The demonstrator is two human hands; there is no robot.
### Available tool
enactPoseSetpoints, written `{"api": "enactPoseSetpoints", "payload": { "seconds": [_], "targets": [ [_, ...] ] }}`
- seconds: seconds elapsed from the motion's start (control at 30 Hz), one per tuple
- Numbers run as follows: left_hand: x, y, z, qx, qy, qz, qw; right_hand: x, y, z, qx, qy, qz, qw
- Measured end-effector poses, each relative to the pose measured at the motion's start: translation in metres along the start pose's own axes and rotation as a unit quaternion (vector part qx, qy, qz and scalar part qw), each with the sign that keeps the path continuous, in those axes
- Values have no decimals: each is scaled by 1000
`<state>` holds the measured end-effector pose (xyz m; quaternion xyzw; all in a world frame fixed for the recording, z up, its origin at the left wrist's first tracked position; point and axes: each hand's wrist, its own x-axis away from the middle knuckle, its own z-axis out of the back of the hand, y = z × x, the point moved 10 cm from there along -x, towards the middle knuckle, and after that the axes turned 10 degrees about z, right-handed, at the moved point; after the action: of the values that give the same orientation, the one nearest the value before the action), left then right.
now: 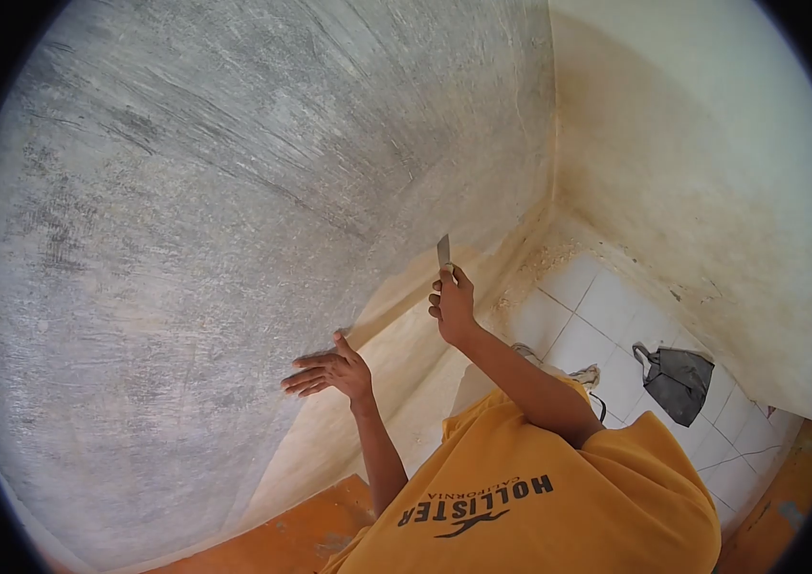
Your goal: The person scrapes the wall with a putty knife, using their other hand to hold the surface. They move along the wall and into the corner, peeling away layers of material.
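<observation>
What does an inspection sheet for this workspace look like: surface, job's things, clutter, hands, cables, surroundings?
Surface: grey wall, rough and scraped; lower strip cream-coloured.
Job's things: scraper, blade pointing up, against the wall near the corner.
Clutter: grey bag on the white tiled floor; debris along the corner edge.
Hands: right hand with fingers closed round the scraper; left hand flat on the wall, fingers spread.
Cables: nothing seen.
Surroundings: cream side wall, stained low down; orange floor below; person wears a yellow shirt.

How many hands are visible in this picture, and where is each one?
2. The left hand lies flat against the grey wall. The right hand is higher, near the corner, gripping a scraper. No others show.
</observation>
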<state>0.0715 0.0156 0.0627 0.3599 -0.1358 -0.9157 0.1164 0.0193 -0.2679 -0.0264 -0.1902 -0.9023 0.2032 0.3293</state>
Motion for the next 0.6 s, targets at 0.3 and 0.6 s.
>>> {"api": "enactPoseSetpoints", "payload": {
  "seconds": [0.3, 0.6],
  "targets": [
    [3, -11, -11, -21, 4, -12, 1000, 1, -2, -1, 4, -13, 5, 1000],
    [3, -4, -5, -22, 13, -19, 999, -1, -7, 0, -13, -7, -5, 1000]
  ]
}}
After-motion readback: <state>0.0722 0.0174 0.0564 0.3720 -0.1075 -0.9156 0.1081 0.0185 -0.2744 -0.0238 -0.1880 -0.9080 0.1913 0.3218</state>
